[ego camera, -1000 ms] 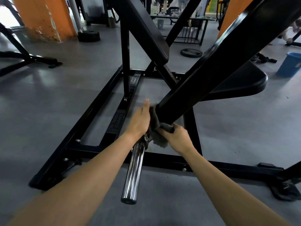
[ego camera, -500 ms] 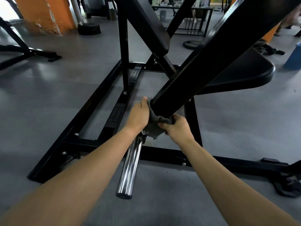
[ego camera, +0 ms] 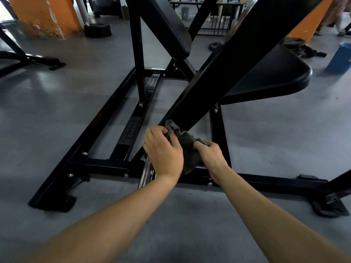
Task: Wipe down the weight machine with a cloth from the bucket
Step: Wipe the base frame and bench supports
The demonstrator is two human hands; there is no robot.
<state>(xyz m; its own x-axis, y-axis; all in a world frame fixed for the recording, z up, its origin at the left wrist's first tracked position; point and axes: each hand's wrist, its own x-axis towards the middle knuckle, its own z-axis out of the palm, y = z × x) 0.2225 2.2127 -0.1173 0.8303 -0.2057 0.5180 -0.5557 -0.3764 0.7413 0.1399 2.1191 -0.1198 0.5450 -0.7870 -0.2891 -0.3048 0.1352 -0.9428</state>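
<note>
Head view, far left first: the low floor rail (ego camera: 89, 133) of the black weight machine (ego camera: 137, 54) runs back across the grey floor (ego camera: 47, 103), and nothing on it shows whether a cloth has passed over it. Its paint looks dull and even, with no wet streak that I can make out. Just left of centre, a chrome sleeve (ego camera: 147, 173) juts toward the camera and is partly hidden behind the left hand (ego camera: 165, 150). That hand has its fingers curled over and is gripping the upper end of the grey cloth (ego camera: 188, 149). The cloth is bunched around the bottom end of the slanted arm (ego camera: 237, 63), touching it where the arm meets the sleeve. The right hand (ego camera: 210, 157) is also closed, pinching the other end of the cloth, so the cloth is stretched between the two hands under the arm's tip. Further right, the seat pad (ego camera: 269, 80) hangs off the arm, with no sign of wiping that I can tell. At the right edge, a blue bucket (ego camera: 340, 57) stands on the floor, well apart from the hands. My reading is that fetching the cloth is done and wiping is in progress at the arm's lower end. The long arm above, the pads, the uprights and the base rails probably remain, though the picture cannot confirm which of them have been cleaned.
</note>
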